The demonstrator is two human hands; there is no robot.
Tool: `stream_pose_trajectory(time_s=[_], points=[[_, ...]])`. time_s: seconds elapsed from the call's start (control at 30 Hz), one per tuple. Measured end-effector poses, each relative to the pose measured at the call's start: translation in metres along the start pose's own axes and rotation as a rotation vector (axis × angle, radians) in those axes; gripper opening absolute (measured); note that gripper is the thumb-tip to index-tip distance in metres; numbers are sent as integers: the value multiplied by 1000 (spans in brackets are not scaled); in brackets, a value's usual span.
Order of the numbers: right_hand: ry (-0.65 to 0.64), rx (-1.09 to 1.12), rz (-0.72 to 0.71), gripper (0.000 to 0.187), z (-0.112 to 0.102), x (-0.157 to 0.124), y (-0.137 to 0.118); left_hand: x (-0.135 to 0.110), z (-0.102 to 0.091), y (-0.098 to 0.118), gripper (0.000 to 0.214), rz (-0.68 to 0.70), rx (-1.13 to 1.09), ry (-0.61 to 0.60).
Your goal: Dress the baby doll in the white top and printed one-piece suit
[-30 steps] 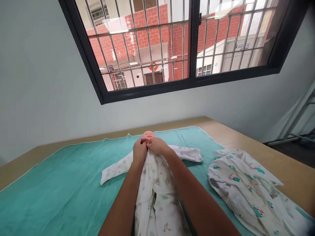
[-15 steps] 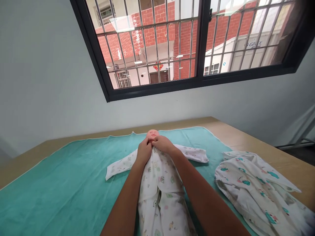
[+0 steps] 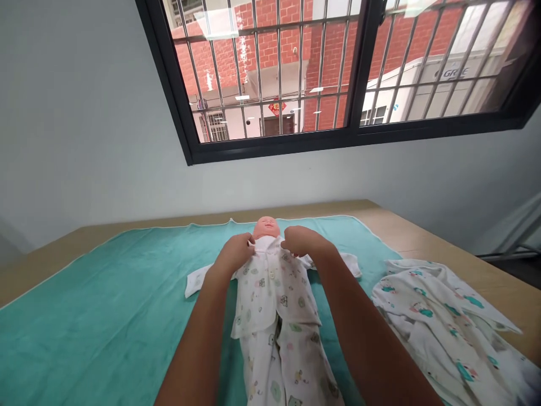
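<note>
A baby doll (image 3: 266, 226) lies on its back on a teal blanket (image 3: 105, 316), dressed in a white printed romper (image 3: 274, 304) with its sleeves spread sideways. My left hand (image 3: 234, 252) rests at the doll's left shoulder, fingers curled and pinching the garment beside the collar. My right hand (image 3: 302, 241) sits at the other shoulder, fingers also curled onto the cloth. Both forearms reach in from the bottom edge, one on each side of the doll's body.
A crumpled white cloth with green and pink prints (image 3: 443, 321) lies to the right, half on the blanket, half on the wooden table (image 3: 422, 237). A white wall and a barred window (image 3: 338, 73) stand behind the table. A metal frame shows at far right.
My hands were together at the doll's neck; they have moved apart to the two shoulders, so the collar and chest of the romper now show. The view has shifted slightly right.
</note>
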State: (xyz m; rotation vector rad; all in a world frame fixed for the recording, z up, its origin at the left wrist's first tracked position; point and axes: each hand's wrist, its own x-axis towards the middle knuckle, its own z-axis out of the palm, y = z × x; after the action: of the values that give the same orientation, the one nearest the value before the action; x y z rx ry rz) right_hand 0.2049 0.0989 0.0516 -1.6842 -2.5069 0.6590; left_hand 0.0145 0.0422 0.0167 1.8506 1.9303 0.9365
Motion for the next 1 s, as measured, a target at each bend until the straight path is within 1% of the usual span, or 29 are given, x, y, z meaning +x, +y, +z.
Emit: stream_pose_trajectory(time_s=[0.07,0.17,0.23,0.33,0.47,0.6,0.7,0.8,0.9,1.0], points=[[-35,-5,-15,22,-4,-11,-9,-5,-8,6,16,24,24,-16],[-85,-57,-74,32,0,-20,-27,-10,-8,16,16,77,-23,-110],[-88,-109,-108,29,8,-18,-35,-11,-4,21,16,79,-27,-165],[-89,-98,-108,23,17,-9,-35,-9,1,23,16,79,43,-179],[-177,68,-136,16,16,1,-22,-9,-1,23,12,89,55,-208],[-284,256,-247,13,10,7,-1,-10,-5,24,11,52,41,-226],[-342,461,-362,17,14,17,21,-12,-7,26,16,81,29,-280],[-361,632,-425,24,22,28,40,-13,-3,29,27,148,28,-342],[-362,686,-434,26,28,34,48,-11,4,33,30,138,79,-289],[-359,671,-429,24,29,35,48,-9,10,35,35,104,100,-247]])
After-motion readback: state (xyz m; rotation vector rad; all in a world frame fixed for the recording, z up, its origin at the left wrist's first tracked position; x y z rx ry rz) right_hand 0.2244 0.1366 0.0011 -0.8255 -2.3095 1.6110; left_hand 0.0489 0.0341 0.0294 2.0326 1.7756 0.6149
